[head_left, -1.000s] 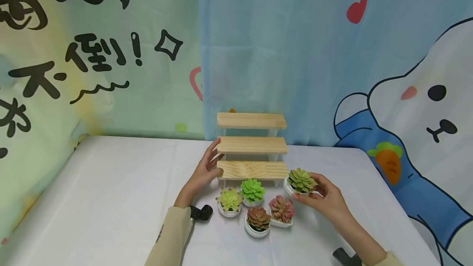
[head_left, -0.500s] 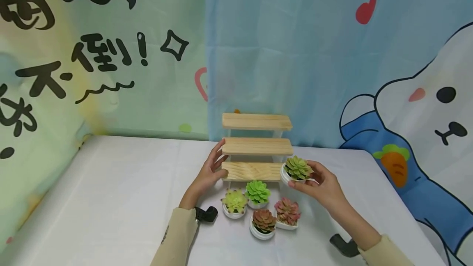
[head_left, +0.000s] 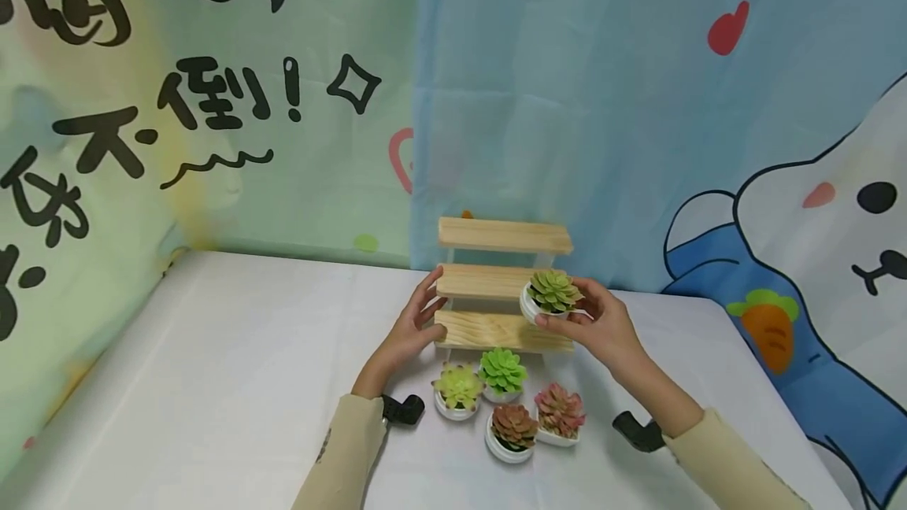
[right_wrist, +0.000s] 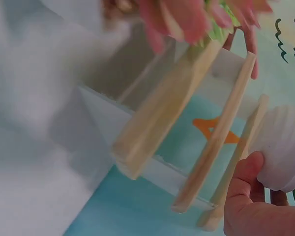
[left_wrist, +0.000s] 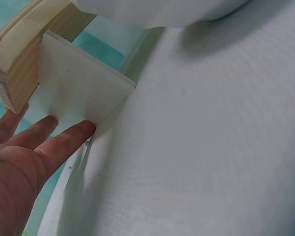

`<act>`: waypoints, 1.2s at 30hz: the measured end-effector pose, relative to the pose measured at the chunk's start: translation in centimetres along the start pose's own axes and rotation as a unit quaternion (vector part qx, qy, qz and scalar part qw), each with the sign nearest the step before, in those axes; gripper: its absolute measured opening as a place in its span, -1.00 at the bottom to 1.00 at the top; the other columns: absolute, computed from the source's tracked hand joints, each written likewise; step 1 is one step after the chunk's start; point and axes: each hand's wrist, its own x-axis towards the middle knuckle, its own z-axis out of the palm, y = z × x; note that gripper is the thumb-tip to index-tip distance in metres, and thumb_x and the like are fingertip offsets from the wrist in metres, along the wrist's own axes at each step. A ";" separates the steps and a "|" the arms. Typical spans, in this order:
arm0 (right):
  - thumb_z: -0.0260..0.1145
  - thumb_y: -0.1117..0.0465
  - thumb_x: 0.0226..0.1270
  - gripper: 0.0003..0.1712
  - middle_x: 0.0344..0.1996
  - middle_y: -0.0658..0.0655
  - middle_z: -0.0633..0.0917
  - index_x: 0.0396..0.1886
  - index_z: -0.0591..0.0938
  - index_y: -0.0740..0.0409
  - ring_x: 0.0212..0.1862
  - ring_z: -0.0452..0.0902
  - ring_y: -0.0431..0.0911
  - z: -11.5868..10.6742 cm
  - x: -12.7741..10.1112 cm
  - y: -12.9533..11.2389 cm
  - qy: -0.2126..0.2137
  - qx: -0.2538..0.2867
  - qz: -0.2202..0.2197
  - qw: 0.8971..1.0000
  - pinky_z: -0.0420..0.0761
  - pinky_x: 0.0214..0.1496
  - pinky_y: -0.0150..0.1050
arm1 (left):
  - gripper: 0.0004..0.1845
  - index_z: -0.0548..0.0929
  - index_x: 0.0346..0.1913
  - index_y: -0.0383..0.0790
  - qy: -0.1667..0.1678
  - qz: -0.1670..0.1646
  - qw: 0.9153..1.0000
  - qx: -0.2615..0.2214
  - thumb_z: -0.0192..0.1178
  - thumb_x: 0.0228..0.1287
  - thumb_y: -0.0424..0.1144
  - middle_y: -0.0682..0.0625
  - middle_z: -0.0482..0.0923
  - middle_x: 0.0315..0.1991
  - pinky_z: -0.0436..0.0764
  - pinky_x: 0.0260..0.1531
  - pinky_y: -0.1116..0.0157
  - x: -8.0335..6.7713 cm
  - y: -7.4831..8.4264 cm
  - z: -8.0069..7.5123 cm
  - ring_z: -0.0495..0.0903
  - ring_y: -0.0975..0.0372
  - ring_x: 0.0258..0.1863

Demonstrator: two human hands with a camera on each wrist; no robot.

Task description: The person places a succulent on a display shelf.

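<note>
- Brown plant [head_left: 513, 427] nearest, pink plant [head_left: 560, 412] just right of it, on the table [head_left: 248, 352].
- Yellow plant [head_left: 459, 386] farther left, bright plant [head_left: 502, 370] beside it.
- Left hand [head_left: 411, 329], reaching from near left: fingers spread, against the stand's left end.
- Right hand [head_left: 602, 325], angled in from near right: thumb and fingers pinch the held plant [head_left: 553, 292], raised toward the stand's right part.
- Three-tier stand [head_left: 478, 282] behind the table plants.

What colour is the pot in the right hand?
White pot, clearest in the right wrist view.
</note>
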 end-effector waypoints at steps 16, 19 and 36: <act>0.42 0.09 0.23 -0.12 0.24 0.30 0.43 0.46 0.24 0.19 0.16 0.43 0.12 1.1 4.2 -2.8 -0.010 0.025 -0.018 0.999 0.55 0.05 -0.18 | -0.06 -0.09 0.57 -0.20 -0.006 -0.017 1.000 -0.008 -0.04 0.10 -0.62 -0.19 -0.19 0.56 0.20 0.38 -0.08 -0.7 2.8 0.6 0.02 -0.18 0.47; 0.44 0.08 0.20 -0.12 0.24 0.28 0.44 0.45 0.27 0.16 0.17 0.42 0.11 1.4 5.2 -3.1 -0.003 0.026 -0.020 0.999 0.53 0.11 -0.09 | -0.06 -0.09 0.57 -0.20 -0.008 -0.021 1.000 -0.005 -0.03 0.09 -0.61 -0.18 -0.18 0.56 0.20 0.38 -0.07 -0.6 2.8 0.5 0.02 -0.18 0.47; 0.42 0.04 0.22 -0.04 0.34 0.26 0.37 0.52 0.17 0.14 0.28 0.34 0.15 3.7 10.6 -5.0 -0.013 0.043 -0.014 0.999 0.43 0.25 0.06 | -0.03 -0.02 0.57 0.05 0.003 -0.006 1.000 0.000 0.00 0.08 -0.57 -0.12 -0.05 0.54 0.31 0.32 -0.08 -0.1 -0.4 0.0 0.11 -0.10 0.46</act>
